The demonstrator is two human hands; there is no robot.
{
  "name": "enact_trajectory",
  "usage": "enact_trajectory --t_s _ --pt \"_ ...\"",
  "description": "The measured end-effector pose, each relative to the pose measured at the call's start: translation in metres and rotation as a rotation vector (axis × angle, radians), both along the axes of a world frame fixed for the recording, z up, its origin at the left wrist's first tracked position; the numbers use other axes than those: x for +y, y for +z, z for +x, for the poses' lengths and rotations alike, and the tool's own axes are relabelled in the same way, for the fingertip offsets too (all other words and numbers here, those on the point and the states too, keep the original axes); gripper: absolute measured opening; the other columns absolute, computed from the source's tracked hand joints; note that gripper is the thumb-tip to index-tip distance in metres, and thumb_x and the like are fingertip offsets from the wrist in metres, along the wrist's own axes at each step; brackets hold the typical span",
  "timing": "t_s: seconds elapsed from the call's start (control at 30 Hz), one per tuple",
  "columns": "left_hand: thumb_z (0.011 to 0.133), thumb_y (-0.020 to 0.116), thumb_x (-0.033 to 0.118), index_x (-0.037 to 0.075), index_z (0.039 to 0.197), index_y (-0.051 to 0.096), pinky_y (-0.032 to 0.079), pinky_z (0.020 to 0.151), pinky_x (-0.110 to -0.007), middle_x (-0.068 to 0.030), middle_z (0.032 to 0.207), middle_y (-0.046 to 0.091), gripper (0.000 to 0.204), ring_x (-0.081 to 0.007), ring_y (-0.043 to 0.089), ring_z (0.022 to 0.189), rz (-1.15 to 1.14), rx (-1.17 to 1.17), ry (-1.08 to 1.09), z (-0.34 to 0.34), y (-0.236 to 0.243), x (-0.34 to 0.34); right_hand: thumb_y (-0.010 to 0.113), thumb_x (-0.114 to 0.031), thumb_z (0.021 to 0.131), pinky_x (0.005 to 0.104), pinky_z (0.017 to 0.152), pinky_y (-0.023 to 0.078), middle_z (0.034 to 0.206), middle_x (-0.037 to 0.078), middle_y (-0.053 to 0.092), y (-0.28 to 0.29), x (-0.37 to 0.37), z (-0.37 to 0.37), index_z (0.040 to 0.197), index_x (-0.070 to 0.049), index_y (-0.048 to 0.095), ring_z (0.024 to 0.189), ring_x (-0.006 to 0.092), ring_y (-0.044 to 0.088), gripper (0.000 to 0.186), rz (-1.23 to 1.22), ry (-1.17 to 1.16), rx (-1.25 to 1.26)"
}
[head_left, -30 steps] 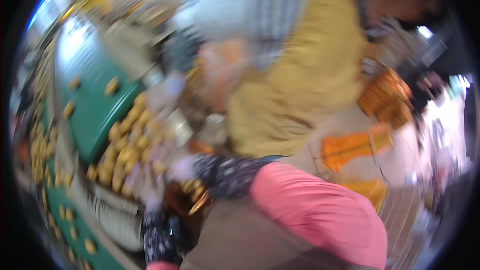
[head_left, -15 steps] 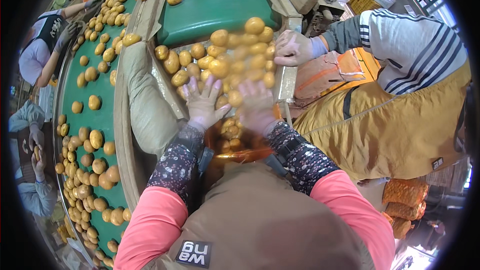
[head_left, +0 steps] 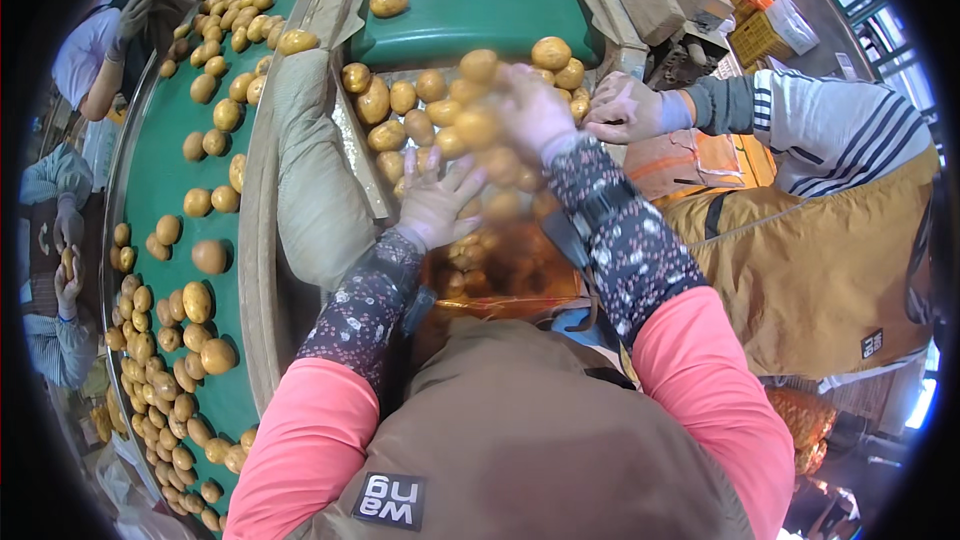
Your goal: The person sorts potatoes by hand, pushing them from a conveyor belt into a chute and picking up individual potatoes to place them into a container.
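My left hand (head_left: 433, 202), in a pale glove, is open with fingers spread at the near edge of a pile of potatoes (head_left: 431, 85) on the chute below a green belt. My right hand (head_left: 535, 110) reaches higher over the pile's right side; motion blur hides whether its fingers grip anything. Blurred potatoes lie or tumble between my hands, above an orange bag (head_left: 510, 300) holding more potatoes.
A co-worker's gloved hand (head_left: 620, 110) is at the chute's right edge. On the left, a long green conveyor (head_left: 165, 180) carries many potatoes, with co-workers (head_left: 60, 250) beyond it. A padded rail (head_left: 320, 170) borders the chute. The upper belt (head_left: 470, 20) holds scattered potatoes.
My view has steadied since a second ago. Since half a second ago, my right hand has moved up over the pile, my left slightly right, and potatoes below them have shifted.
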State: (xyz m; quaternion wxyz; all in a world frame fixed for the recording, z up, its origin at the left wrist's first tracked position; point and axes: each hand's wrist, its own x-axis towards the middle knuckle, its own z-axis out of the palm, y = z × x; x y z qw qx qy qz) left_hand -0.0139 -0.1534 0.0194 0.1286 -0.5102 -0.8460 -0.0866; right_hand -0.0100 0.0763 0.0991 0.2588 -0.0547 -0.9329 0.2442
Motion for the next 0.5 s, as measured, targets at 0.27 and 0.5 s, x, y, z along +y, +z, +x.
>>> enact_trajectory --t_s 0.27,0.5 --pt "0.080 0.068 0.058 0.038 0.147 0.044 0.007 0.116 -0.070 0.0013 0.153 0.044 0.074 -0.0354 0.044 0.135 -0.153 -0.140 -0.123 -0.003 0.016 -0.003 0.069 -0.036 0.085 0.0464 0.104 0.046 0.139 0.020 0.053 0.023 0.001 -0.055 0.145 -0.013 0.045 0.124 0.0395 0.057 0.069 0.269 -0.067 -0.673" --pt "0.084 0.065 0.057 0.036 0.148 0.044 0.003 0.117 -0.070 0.0002 0.156 0.040 0.071 -0.0358 0.042 0.138 -0.187 -0.162 -0.114 0.008 0.027 -0.003 0.066 -0.030 0.088 0.0478 0.096 0.051 0.127 0.022 0.059 0.031 -0.005 -0.049 0.131 -0.011 0.052 0.115 0.0384 0.063 0.049 0.313 -0.092 -0.676"
